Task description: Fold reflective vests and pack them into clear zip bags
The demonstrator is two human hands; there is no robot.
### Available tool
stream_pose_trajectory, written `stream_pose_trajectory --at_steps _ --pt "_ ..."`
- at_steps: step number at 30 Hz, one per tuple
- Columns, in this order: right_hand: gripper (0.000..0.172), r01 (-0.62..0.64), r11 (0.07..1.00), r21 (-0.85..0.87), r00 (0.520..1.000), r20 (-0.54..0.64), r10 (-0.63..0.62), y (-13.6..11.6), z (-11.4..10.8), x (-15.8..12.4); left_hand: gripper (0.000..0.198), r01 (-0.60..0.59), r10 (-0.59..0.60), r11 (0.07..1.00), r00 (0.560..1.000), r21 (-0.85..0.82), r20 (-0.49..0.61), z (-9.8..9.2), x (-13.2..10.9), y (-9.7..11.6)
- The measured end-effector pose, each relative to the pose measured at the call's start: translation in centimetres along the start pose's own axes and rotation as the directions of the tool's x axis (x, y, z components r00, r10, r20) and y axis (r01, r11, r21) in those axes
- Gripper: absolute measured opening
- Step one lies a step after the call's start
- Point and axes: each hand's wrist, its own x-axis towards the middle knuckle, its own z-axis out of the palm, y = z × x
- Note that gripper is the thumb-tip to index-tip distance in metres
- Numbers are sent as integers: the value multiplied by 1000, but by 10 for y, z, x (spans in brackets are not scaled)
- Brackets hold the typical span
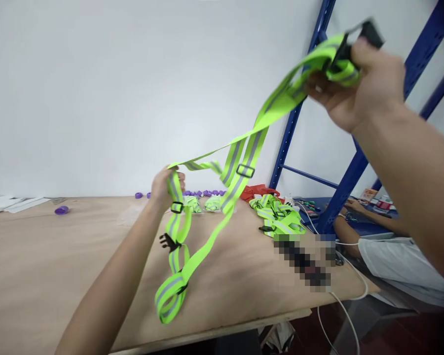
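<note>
Stretched between my two hands is a neon-yellow reflective harness (pixel 281 101) with grey stripes, black slide adjusters and side-release buckles. My right hand (pixel 373 79), raised high at the right, is closed round its upper straps near a black buckle (pixel 372 33). Lower and farther left, my left hand (pixel 165 187) is closed on another part of the strap. Below that hand a loop dangles over the table, with a pronged black buckle (pixel 168 242) on it. The fingertips of my left hand are partly hidden by the webbing.
On the wooden table (pixel 77 276) lie a heap of similar harnesses (pixel 279 217), a red cloth (pixel 259 191), bagged pieces (pixel 212 203) and purple rolls (pixel 61 210). A blue metal rack (pixel 350 182) stands at the right. Beyond it another person's arm (pixel 377 217) rests by a blue surface. White cables (pixel 350 320) hang off the edge.
</note>
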Motion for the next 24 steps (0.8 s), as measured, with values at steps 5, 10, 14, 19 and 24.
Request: stream_pose_trajectory --at_steps 5,10,14,19,24 --pt "61 -368 910 191 927 153 343 47 13 -72 15 69 -70 997 997 23 42 -32 -9 72" --pt "49 -495 795 351 834 -64 548 95 10 -114 15 -23 -60 719 994 694 94 -64 -28 110" --pt "31 -483 770 417 754 -249 608 126 -8 -134 17 -129 121 277 988 952 99 -92 -43 122" --pt "21 -404 797 450 723 -377 579 152 -16 -152 27 110 146 308 976 945 -161 -119 -47 139" --pt "29 -604 744 285 724 -194 662 161 -13 -167 39 269 -554 403 833 875 0 -132 -54 156"
